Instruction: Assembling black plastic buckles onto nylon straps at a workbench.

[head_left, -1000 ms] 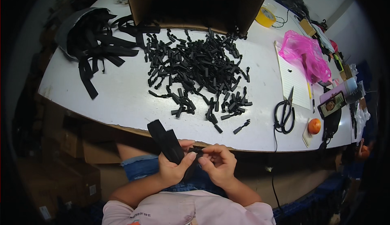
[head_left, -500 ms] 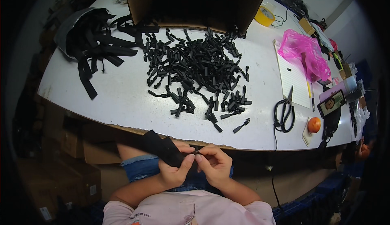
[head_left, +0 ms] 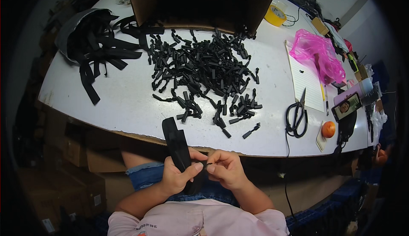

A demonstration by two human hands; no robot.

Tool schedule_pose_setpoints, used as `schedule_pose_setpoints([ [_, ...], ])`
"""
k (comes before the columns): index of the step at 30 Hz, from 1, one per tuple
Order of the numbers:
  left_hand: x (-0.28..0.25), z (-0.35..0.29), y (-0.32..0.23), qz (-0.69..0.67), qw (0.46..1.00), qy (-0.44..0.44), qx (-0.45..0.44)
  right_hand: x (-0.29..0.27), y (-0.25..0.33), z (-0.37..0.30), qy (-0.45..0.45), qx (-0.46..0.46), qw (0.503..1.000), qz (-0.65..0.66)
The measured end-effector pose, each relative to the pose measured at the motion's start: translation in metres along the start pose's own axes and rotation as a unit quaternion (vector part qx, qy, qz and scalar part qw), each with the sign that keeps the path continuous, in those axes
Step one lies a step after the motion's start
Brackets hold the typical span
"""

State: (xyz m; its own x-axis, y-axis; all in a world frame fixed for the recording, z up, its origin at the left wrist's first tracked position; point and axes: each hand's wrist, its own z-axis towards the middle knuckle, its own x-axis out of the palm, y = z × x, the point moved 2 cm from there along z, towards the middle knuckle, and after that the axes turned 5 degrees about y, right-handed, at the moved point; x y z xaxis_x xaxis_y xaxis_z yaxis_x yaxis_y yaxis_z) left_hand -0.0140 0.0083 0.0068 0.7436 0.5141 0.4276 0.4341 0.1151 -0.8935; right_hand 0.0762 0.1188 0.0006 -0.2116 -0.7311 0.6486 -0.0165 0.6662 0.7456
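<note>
My left hand is closed around a folded black fabric strip, whose upper end sticks up past the table's front edge. My right hand pinches a small black piece that looks like a zipper slider; the fingers hide most of it. Both hands are close together over my lap, fingertips nearly meeting. Beyond them, a wide heap of black zipper pulls is spread on the white table. One zipper pull lies apart from the heap, near the front.
At the left, a grey bag spills more black strips. An open cardboard box stands behind the heap. To the right are black scissors, a lined notepad, a pink plastic bag, an orange fruit, a phone and yellow tape.
The strip in my left hand has swung from leaning left to nearly upright. My left hand has turned with it, and the fingertips have drawn slightly apart at the small black piece.
</note>
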Motion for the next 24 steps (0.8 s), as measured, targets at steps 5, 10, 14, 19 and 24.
schedule_pose_setpoints([
  [5, -0.002, 0.0, 0.002, 0.009, 0.999, 0.003, 0.032, 0.003, -0.002, 0.001, -0.025, -0.004, 1.0, 0.007],
  [10, 0.002, -0.001, -0.001, 0.05, 0.997, -0.008, 0.059, 0.008, -0.007, 0.0, -0.072, -0.156, 0.953, -0.251],
  [14, 0.002, -0.003, -0.008, 0.134, 0.985, -0.001, 0.11, 0.007, -0.006, -0.002, -0.028, -0.139, 0.953, -0.267],
  [19, 0.003, 0.001, -0.014, 0.195, 0.967, 0.042, 0.159, 0.005, -0.011, -0.006, -0.049, -0.059, 0.988, -0.132],
  [24, -0.003, -0.004, -0.01, 0.04, 0.997, 0.057, -0.015, 0.012, 0.003, -0.003, -0.042, -0.307, 0.834, -0.457],
])
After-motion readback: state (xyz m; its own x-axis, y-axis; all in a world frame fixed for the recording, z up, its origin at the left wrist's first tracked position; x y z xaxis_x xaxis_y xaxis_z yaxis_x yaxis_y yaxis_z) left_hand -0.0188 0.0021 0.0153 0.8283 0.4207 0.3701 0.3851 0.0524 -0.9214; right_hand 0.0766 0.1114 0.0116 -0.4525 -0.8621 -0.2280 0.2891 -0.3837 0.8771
